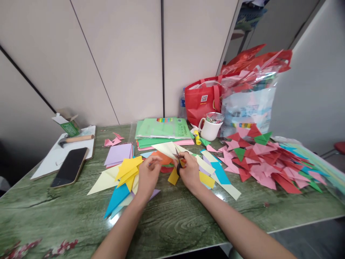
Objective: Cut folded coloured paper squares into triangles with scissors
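Black-handled scissors point(178, 158) are in my right hand point(189, 172), with their blades pointing away from me and slightly apart. A cream paper sheet point(165, 148) lies just beyond the blades. My left hand point(148, 173) is loosely curled near an orange paper point(161, 157), and I see nothing held in its fingers. Left of that hand, folded yellow papers point(128, 169) overlap a cream triangle point(104, 181) and blue pieces point(117, 199). Around my right hand lie yellow pieces point(207, 179) and a cream strip with a blue part point(221, 172).
Several folded pink, red and green pieces point(258, 158) are heaped at right. Behind stand a white mug point(210, 129), a red bag point(198, 104), a glue stick point(197, 137) and green paper packs point(161, 128). A phone point(69, 167) and a hammer point(78, 139) lie left.
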Tool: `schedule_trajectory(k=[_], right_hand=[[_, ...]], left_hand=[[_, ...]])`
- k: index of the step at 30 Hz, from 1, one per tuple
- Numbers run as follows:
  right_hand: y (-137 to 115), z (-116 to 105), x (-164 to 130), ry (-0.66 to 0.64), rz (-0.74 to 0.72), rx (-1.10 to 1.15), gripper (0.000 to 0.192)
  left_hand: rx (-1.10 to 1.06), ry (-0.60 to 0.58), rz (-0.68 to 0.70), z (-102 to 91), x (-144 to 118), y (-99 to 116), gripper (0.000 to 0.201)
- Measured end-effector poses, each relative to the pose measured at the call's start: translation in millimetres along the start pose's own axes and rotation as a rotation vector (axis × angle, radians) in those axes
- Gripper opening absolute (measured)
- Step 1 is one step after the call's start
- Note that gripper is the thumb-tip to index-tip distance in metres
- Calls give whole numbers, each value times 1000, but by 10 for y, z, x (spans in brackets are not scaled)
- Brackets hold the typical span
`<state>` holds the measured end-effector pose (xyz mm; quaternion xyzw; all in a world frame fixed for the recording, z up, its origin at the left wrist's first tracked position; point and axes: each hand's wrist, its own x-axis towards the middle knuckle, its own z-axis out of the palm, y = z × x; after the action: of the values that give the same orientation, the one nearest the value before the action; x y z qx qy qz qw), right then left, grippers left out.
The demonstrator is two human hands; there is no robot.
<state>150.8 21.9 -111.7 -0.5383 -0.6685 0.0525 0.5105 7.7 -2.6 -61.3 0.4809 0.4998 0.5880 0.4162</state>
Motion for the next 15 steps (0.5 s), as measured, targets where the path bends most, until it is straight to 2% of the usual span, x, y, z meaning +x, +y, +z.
schedule_trajectory(k=[3,5,9,12,15], right_hand=[[-64,-18,-20,18,-71,60,9],[-98,-25,-32,-8,-133,102,11],[-162,-51,-51,-43,-195,167,19],[-230,-86,-78,-64,-174,315,15],[-309,-97,-124,-293,-42,533,12]], left_hand=[[23,-130,9,39,-6,-11,23],[74,-144,26,37,6,-44,31],[155,-3,65,-28,63,-142,37],[116,84,75,-81,101,-153,40],[3,211,122,-119,132,-103,36]])
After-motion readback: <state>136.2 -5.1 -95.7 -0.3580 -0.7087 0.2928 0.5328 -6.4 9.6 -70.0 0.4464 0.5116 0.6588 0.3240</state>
